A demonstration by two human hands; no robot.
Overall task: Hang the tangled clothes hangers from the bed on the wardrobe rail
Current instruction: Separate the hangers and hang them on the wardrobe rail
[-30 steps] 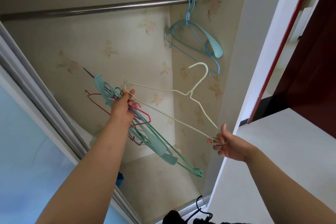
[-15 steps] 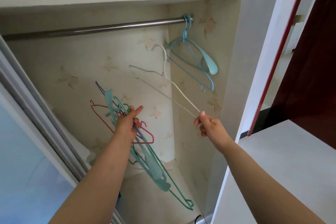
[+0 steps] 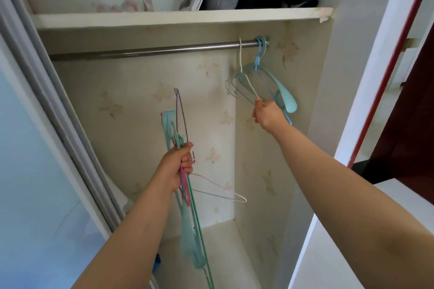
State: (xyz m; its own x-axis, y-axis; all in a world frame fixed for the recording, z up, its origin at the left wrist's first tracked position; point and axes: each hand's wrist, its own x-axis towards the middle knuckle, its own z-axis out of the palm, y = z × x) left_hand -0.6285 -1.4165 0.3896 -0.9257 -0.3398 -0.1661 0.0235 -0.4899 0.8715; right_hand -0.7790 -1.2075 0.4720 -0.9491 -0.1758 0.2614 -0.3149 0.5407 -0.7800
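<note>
My left hand [image 3: 177,166] grips a tangled bundle of hangers [image 3: 187,197], teal, green, red and purple, hanging upright in front of the wardrobe's back wall. My right hand [image 3: 266,114] pinches the lower end of a white wire hanger [image 3: 244,70], whose hook sits over the metal rail [image 3: 150,50] near its right end. Blue hangers [image 3: 274,84] hang on the rail right beside it, against the wardrobe's right wall.
A shelf [image 3: 178,19] above the rail holds a framed picture, folded grey fabric and dark items. A sliding door with its track [image 3: 58,110] runs along the left. The wardrobe floor [image 3: 225,246] lies below. A red-edged door frame [image 3: 385,73] stands on the right.
My right hand has lifted the white hanger up and right, and its hook now rests over the rail. My left hand has turned the bundle more upright. My view has tilted upward.
</note>
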